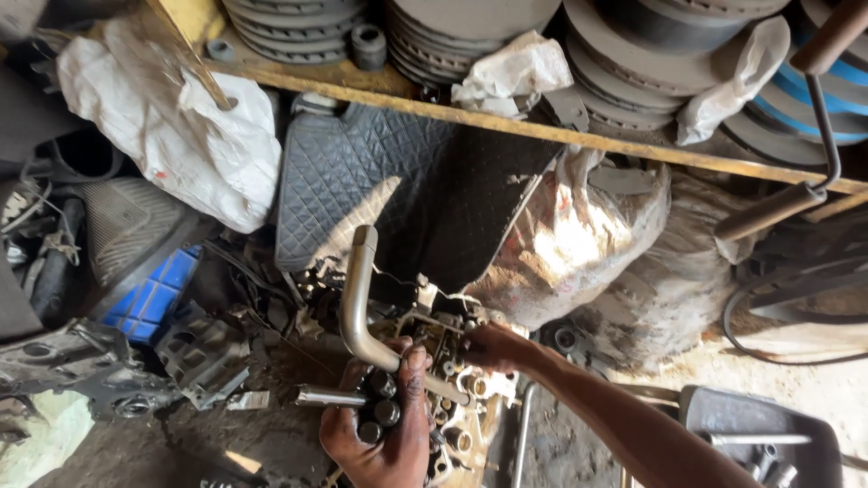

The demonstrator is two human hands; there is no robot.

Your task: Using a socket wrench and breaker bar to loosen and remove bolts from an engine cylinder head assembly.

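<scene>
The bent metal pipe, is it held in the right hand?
No, the left hand holds the bent metal pipe; the right hand rests on the engine part.

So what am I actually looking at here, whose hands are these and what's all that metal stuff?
There is one picture, taken by a camera worn on a person's head, looking down at their own two bare hands in a cluttered workshop. The left hand grips a bent metal pipe wrench handle together with a few dark sockets. The right hand reaches onto a greasy engine part lying on the dirt floor. Behind it lean a black quilted mat and a stuffed sack. Above, a wooden shelf carries stacked brake discs. At lower right sits a grey tray of tools.
</scene>
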